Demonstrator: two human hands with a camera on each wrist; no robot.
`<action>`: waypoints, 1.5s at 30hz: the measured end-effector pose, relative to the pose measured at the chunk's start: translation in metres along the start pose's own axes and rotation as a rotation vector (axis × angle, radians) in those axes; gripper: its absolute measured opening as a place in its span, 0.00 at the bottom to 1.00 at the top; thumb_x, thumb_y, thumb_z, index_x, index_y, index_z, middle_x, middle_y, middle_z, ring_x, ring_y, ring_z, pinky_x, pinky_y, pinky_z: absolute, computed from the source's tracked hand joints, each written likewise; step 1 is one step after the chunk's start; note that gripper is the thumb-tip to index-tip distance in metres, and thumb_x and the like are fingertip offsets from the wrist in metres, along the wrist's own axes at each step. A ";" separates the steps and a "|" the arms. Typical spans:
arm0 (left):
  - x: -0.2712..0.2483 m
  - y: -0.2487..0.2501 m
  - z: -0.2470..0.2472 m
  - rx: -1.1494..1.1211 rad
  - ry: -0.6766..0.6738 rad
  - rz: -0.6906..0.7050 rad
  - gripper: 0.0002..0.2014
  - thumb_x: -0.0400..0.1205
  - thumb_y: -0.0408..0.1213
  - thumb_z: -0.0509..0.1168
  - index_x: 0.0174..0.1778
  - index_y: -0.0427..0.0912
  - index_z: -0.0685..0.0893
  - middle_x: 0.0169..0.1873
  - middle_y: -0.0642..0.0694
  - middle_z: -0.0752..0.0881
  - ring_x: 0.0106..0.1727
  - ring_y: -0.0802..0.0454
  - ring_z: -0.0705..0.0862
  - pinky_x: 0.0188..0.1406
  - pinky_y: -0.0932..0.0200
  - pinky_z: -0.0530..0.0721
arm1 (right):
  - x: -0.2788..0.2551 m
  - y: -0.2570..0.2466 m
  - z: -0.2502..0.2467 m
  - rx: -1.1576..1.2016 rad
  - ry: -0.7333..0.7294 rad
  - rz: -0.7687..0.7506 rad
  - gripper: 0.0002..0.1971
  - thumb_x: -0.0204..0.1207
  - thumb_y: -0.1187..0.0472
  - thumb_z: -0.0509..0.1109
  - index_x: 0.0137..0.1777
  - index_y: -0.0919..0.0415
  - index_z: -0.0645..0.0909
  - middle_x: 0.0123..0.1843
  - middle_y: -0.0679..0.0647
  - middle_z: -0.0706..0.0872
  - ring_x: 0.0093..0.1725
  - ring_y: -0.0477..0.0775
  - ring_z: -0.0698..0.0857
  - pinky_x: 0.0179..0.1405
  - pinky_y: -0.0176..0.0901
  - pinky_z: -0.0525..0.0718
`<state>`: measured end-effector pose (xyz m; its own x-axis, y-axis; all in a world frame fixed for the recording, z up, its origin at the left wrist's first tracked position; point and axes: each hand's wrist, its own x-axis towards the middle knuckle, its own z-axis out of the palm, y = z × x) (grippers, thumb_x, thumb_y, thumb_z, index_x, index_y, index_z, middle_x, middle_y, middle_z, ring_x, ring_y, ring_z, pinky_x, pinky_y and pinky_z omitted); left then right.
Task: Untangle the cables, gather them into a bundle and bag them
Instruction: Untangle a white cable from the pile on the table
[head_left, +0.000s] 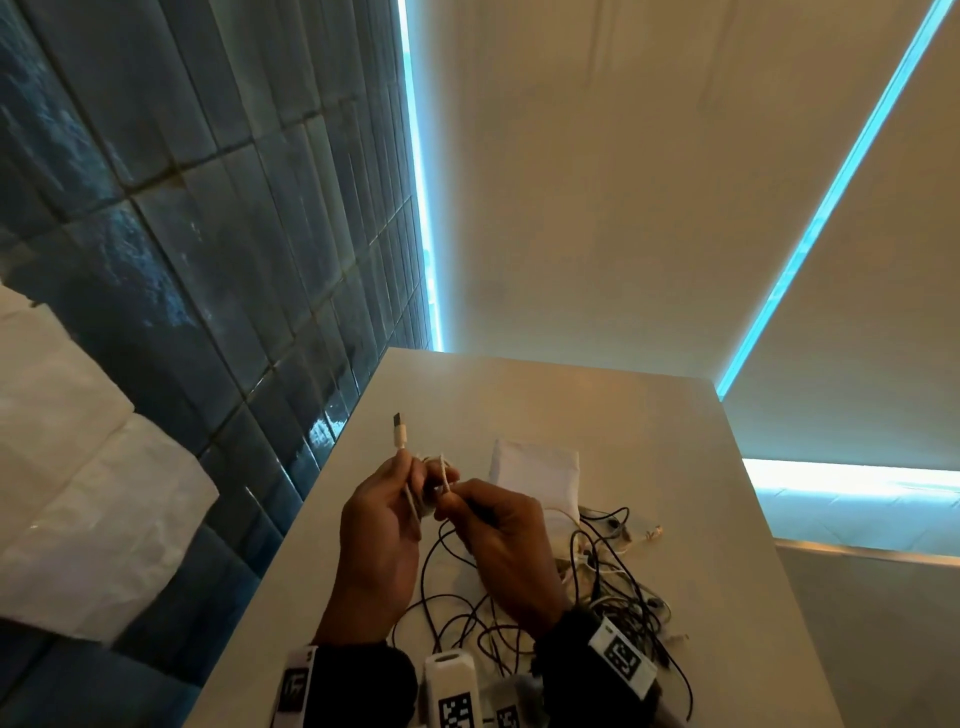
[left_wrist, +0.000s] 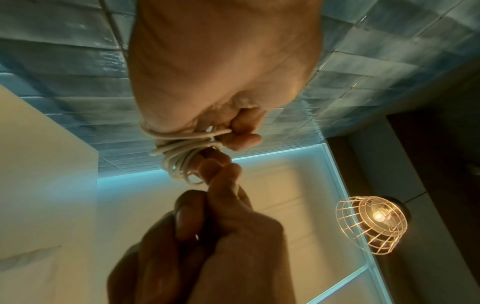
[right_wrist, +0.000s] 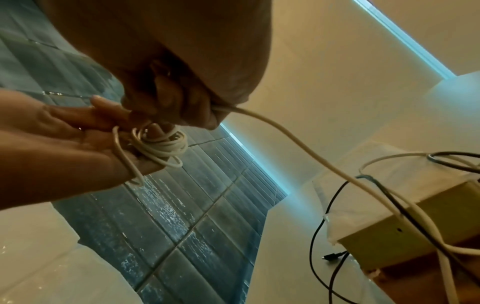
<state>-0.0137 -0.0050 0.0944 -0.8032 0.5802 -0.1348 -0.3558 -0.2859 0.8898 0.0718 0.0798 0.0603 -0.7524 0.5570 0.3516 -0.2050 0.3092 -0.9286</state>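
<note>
My left hand (head_left: 395, 499) holds a small coil of white cable (head_left: 434, 483) above the table, its USB plug (head_left: 399, 431) sticking up past the fingers. The left wrist view shows the white cable coil (left_wrist: 179, 160) wound round my fingers. My right hand (head_left: 467, 506) pinches the same cable right next to the coil; in the right wrist view the coil (right_wrist: 161, 146) sits between both hands and the loose white strand (right_wrist: 298, 144) runs from my right fingers down toward the table. A tangle of black and white cables (head_left: 597, 582) lies under my right wrist. A white bag (head_left: 535, 473) lies flat behind it.
The white table (head_left: 675, 467) has a dark tiled wall (head_left: 208, 260) along its left edge. A black plug (right_wrist: 331, 257) hangs loose near the table's edge. A caged lamp (left_wrist: 371, 224) glows overhead.
</note>
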 end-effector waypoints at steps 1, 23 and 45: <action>-0.001 0.000 0.001 -0.015 -0.009 -0.002 0.20 0.88 0.41 0.51 0.32 0.37 0.74 0.41 0.33 0.86 0.50 0.41 0.86 0.59 0.47 0.78 | -0.001 0.000 0.000 -0.012 -0.009 -0.010 0.09 0.80 0.60 0.69 0.40 0.62 0.86 0.25 0.36 0.77 0.26 0.38 0.74 0.30 0.28 0.69; -0.008 0.010 -0.008 -0.128 -0.060 0.020 0.23 0.85 0.41 0.53 0.23 0.45 0.77 0.25 0.46 0.72 0.27 0.54 0.70 0.37 0.56 0.69 | -0.024 0.040 0.011 -0.158 -0.201 0.124 0.15 0.83 0.53 0.58 0.35 0.45 0.78 0.23 0.43 0.73 0.26 0.42 0.72 0.29 0.42 0.71; -0.004 0.008 -0.019 0.208 0.070 0.142 0.21 0.89 0.39 0.49 0.28 0.40 0.72 0.21 0.50 0.71 0.23 0.57 0.67 0.31 0.58 0.66 | -0.014 0.056 0.000 -0.103 0.109 0.308 0.14 0.81 0.56 0.65 0.35 0.54 0.85 0.29 0.46 0.84 0.30 0.45 0.79 0.32 0.50 0.78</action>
<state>-0.0219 -0.0242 0.0935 -0.8719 0.4891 -0.0251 -0.1367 -0.1939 0.9714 0.0710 0.0895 0.0038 -0.6969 0.7135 0.0718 0.0902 0.1865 -0.9783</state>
